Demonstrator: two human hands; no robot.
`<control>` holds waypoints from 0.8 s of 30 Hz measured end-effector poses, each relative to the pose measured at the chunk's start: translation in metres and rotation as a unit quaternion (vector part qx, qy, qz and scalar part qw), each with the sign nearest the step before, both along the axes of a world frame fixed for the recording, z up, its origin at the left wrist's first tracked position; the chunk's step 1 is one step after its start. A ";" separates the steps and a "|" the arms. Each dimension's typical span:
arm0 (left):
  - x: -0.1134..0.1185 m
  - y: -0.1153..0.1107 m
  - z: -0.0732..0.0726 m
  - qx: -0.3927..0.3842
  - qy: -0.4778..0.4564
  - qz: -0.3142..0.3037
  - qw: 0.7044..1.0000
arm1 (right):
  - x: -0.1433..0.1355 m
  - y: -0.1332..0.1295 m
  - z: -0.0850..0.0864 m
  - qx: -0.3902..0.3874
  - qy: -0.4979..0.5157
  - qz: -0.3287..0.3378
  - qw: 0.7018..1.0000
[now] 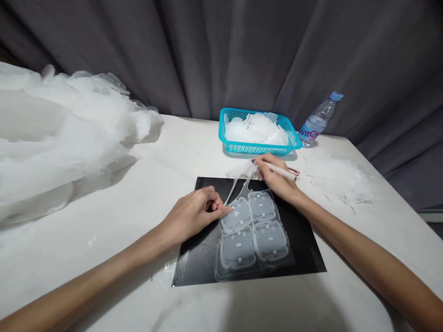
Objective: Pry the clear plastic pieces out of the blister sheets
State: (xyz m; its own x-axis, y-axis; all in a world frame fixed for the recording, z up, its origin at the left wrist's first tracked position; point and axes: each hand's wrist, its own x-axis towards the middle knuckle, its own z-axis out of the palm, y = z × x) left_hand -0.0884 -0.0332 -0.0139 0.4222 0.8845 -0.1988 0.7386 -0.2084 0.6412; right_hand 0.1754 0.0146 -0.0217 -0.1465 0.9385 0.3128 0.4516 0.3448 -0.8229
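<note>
A translucent sheet (238,249) with several rounded rectangular panels lies on a black mat (200,263). My left hand (204,210) presses its thumb on the sheet's upper left panel, the other fingers curled. Above the sheet's top edge, my right hand (275,175) is closed round a pale pen-like tool (282,172) with a dark tip. Thin strips of film (246,182) stretch up from the sheet to the fingertips of my right hand. Whether my left fingers pinch the film cannot be made out.
A blue basket (256,149) of white pieces stands at the back of the white table (138,286), beside a water bottle (314,122). A large heap of white translucent film (69,138) covers the back left. Thin scraps (346,182) lie at the right.
</note>
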 end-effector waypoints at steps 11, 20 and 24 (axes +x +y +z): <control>0.010 -0.001 0.025 -0.086 -0.173 0.098 0.976 | -0.008 -0.037 0.031 -0.072 0.051 0.068 0.994; 0.006 0.017 0.015 -0.279 -0.369 0.062 0.884 | -0.009 -0.060 0.048 -0.057 -0.038 0.206 0.976; 0.003 0.020 0.011 -0.297 -0.383 0.067 0.872 | -0.005 -0.041 0.037 0.081 -0.129 0.104 0.983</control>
